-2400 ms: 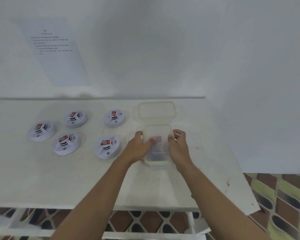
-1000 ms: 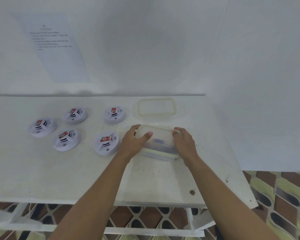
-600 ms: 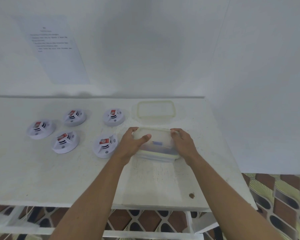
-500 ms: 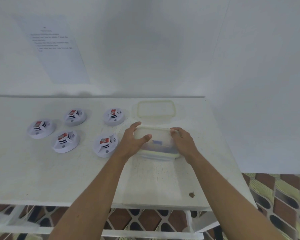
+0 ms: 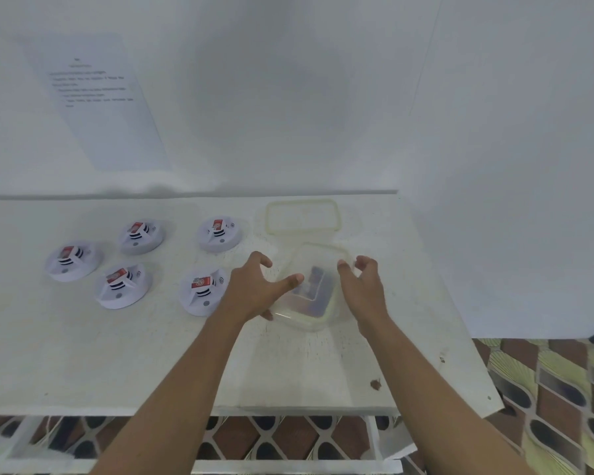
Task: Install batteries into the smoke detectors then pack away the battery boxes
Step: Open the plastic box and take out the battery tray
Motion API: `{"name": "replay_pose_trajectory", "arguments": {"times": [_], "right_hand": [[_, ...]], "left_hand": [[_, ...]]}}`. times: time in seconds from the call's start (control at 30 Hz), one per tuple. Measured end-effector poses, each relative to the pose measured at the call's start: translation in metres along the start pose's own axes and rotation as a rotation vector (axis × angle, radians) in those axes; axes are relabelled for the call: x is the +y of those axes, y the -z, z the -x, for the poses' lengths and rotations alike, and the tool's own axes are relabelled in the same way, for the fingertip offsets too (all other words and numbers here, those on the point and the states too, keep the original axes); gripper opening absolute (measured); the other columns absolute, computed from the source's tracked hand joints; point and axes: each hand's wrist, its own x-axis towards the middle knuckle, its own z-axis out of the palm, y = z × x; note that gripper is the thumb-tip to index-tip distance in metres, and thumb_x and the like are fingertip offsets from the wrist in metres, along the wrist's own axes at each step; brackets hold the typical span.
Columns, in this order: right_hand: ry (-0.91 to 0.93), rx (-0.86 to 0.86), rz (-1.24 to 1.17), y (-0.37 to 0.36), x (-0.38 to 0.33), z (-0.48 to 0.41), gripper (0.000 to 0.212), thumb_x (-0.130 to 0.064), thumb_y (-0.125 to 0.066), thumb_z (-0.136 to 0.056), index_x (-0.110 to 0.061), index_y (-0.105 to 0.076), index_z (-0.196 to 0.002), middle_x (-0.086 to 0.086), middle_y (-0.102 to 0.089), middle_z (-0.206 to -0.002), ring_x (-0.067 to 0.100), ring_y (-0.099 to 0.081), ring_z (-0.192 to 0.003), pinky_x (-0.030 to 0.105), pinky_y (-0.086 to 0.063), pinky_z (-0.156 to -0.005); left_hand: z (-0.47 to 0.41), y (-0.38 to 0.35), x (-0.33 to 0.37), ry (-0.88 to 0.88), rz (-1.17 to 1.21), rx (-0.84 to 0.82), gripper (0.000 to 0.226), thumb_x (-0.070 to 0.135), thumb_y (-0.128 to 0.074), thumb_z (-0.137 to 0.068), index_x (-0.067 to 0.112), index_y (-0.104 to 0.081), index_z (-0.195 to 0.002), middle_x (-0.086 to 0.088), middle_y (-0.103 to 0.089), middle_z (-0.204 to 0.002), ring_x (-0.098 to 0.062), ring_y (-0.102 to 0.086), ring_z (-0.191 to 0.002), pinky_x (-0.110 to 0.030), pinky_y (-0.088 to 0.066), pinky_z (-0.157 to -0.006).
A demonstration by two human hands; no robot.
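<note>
A clear plastic container [image 5: 311,317] with dark battery boxes [image 5: 314,281] inside rests on the white table [image 5: 117,365], turned at an angle. My left hand [image 5: 254,289] hovers at its left side, fingers spread, thumb over the rim. My right hand [image 5: 366,286] is just off its right side, fingers apart and holding nothing. Several white round smoke detectors lie face-down to the left, each showing a red battery; the nearest [image 5: 203,291] is beside my left wrist.
A clear lid [image 5: 302,217] lies flat behind the container, near the wall. A printed sheet [image 5: 96,97] is stuck on the wall at left. The table's right edge drops to a patterned floor [image 5: 546,389]. A small dark speck [image 5: 375,383] sits near the front edge.
Both hands gripped the container's ends and turned it; now they have let go and opened, and the container rests at an angle on the table.
</note>
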Motion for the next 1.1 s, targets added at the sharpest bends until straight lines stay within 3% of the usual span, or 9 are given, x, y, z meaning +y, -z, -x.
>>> {"name": "replay_pose_trajectory", "arguments": {"times": [0.07, 0.17, 0.23, 0.3, 0.43, 0.6, 0.73, 0.93, 1.1], "right_hand": [[-0.024, -0.083, -0.011, -0.006, 0.001, 0.004, 0.051, -0.038, -0.047, -0.105, -0.019, -0.035, -0.150, 0.003, -0.050, -0.146, 0.023, -0.053, -0.124, 0.031, -0.044, -0.094], [-0.005, -0.153, -0.020, -0.012, 0.001, 0.003, 0.044, -0.036, -0.038, -0.108, -0.023, -0.036, -0.150, -0.002, -0.054, -0.137, 0.018, -0.055, -0.117, 0.030, -0.044, -0.093], [0.034, -0.189, 0.002, -0.009, 0.000, 0.003, 0.035, -0.032, -0.036, -0.110, -0.027, -0.042, -0.144, -0.006, -0.055, -0.131, 0.014, -0.055, -0.112, 0.026, -0.041, -0.091], [0.060, -0.244, 0.031, -0.006, 0.002, -0.001, 0.038, -0.034, -0.035, -0.110, -0.028, -0.041, -0.147, -0.005, -0.054, -0.143, 0.017, -0.055, -0.124, 0.026, -0.040, -0.098], [0.049, -0.291, 0.060, -0.004, 0.001, -0.005, 0.059, -0.038, -0.033, -0.110, -0.029, -0.006, -0.163, -0.004, -0.025, -0.165, 0.018, -0.027, -0.152, 0.023, -0.024, -0.109], [0.080, -0.285, 0.057, -0.006, 0.006, -0.007, 0.057, -0.038, -0.032, -0.110, -0.036, -0.007, -0.161, -0.006, -0.025, -0.165, 0.018, -0.029, -0.151, 0.024, -0.025, -0.109], [0.093, -0.291, 0.072, -0.004, 0.006, -0.010, 0.057, -0.038, -0.033, -0.110, -0.035, -0.008, -0.161, -0.006, -0.027, -0.165, 0.018, -0.030, -0.150, 0.021, -0.024, -0.105], [0.086, -0.321, 0.098, -0.002, 0.003, -0.013, 0.057, -0.039, -0.033, -0.110, -0.036, -0.007, -0.161, -0.006, -0.029, -0.164, 0.017, -0.033, -0.148, 0.021, -0.026, -0.104], [0.091, -0.470, 0.170, 0.002, 0.000, -0.029, 0.061, -0.045, -0.034, -0.109, -0.036, -0.004, -0.161, -0.009, -0.019, -0.167, 0.016, -0.024, -0.153, 0.035, -0.020, -0.125]], "left_hand": [[0.000, -0.004, 0.002, -0.006, -0.010, -0.085, 0.082, 0.064, -0.071, -0.077, 0.028, -0.034, -0.142, -0.009, -0.060, -0.104, -0.022, -0.071, -0.062, -0.032, -0.058, -0.053], [-0.003, -0.012, 0.006, -0.047, 0.022, -0.192, 0.093, 0.058, -0.064, -0.086, 0.036, -0.006, -0.156, -0.007, -0.055, -0.118, -0.026, -0.062, -0.105, -0.030, -0.057, -0.056], [-0.008, -0.018, 0.007, -0.090, 0.029, -0.196, 0.089, 0.058, -0.057, -0.091, 0.035, -0.001, -0.157, -0.008, -0.048, -0.142, -0.029, -0.049, -0.129, -0.028, -0.048, -0.082], [-0.014, -0.022, 0.005, -0.081, 0.069, -0.198, 0.078, 0.058, -0.050, -0.095, 0.037, -0.006, -0.156, -0.004, -0.037, -0.155, -0.027, -0.041, -0.138, -0.029, -0.034, -0.097], [-0.021, -0.027, -0.003, -0.012, 0.315, -0.241, 0.075, 0.062, -0.060, -0.088, 0.051, -0.018, -0.149, 0.001, -0.039, -0.149, -0.019, -0.040, -0.133, -0.039, -0.039, -0.109], [-0.025, -0.027, -0.008, 0.003, 0.462, -0.268, 0.078, 0.059, -0.070, -0.079, 0.053, -0.027, -0.145, -0.001, -0.052, -0.134, -0.016, -0.053, -0.122, -0.042, -0.048, -0.105], [-0.029, -0.031, -0.013, -0.022, 0.532, -0.165, 0.057, 0.040, -0.072, -0.088, 0.050, -0.043, -0.137, -0.013, -0.059, -0.125, -0.025, -0.064, -0.108, -0.043, -0.053, -0.098], [-0.031, -0.030, -0.014, -0.014, 0.415, -0.086, 0.052, 0.055, -0.070, -0.078, 0.057, -0.046, -0.125, -0.010, -0.059, -0.116, -0.024, -0.063, -0.106, -0.045, -0.053, -0.097], [-0.041, -0.023, -0.006, -0.103, 0.212, 0.022, 0.055, 0.033, -0.071, -0.087, 0.028, -0.046, -0.136, 0.003, -0.051, -0.135, -0.018, -0.054, -0.117, -0.038, -0.048, -0.100]]}}
